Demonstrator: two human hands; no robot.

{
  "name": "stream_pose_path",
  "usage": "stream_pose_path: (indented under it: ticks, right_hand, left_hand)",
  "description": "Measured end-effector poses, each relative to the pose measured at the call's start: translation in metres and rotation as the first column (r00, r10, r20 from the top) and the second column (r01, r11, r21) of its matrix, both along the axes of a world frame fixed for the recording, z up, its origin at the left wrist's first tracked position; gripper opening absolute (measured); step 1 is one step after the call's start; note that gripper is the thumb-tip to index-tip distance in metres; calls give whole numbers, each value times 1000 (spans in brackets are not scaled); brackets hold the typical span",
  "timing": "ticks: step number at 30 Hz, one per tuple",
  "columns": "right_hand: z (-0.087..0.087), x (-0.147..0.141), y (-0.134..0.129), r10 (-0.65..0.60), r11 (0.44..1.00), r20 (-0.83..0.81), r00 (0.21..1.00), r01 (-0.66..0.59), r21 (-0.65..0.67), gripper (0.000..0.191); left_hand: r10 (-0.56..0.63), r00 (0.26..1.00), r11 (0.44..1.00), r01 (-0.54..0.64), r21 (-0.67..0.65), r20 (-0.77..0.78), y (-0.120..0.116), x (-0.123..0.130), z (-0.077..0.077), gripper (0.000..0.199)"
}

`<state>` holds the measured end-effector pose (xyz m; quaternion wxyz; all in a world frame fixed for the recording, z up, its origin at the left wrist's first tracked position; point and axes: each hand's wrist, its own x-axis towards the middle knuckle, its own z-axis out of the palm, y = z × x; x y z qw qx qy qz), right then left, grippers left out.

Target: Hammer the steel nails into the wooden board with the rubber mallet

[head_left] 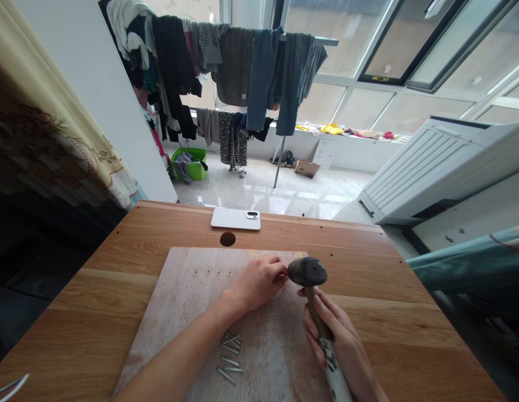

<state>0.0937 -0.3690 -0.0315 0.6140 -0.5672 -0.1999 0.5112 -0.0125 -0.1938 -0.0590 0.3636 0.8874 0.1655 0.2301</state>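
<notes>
My right hand (337,329) is wrapped round the handle of a hammer (308,272); its dark head hangs over the far right part of a whitish board (192,312). Beside the head, the fingers of my left hand (261,282) are pinched together near the board's surface. Whatever they hold, if anything, is hidden by the fingers and the hammer head. Several loose metal nails (231,363) lie in a small pile on the board, right of my left forearm. A row of small dark dots (213,272) runs along the board's far side, left of my left hand.
The board rests on a wooden table (368,285) with a round hole (228,239). A white phone (235,219) lies near its far edge. Beyond stand a rack of hanging clothes (238,61), a green basket (196,167) and a white ribbed appliance (431,167). Curtains hang at both sides.
</notes>
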Motion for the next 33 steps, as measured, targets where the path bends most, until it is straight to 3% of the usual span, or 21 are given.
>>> stream_pose_path:
  ticks: [16, 22, 33]
  right_hand:
    - [4, -3, -1, -46, 996, 13, 999, 45, 83, 38]
    - [-1, -2, -2, 27, 999, 34, 999, -28, 22, 43]
    - [3, -7, -2, -5, 999, -19, 1000, 6, 47, 41]
  left_hand:
    - [-5, 1000, 1000, 5, -4, -1, 0, -1, 1, 9]
    - [-4, 1000, 1000, 4, 12, -13, 0, 0, 1, 11]
    - [4, 999, 1000, -4, 0, -41, -1, -1, 4, 11]
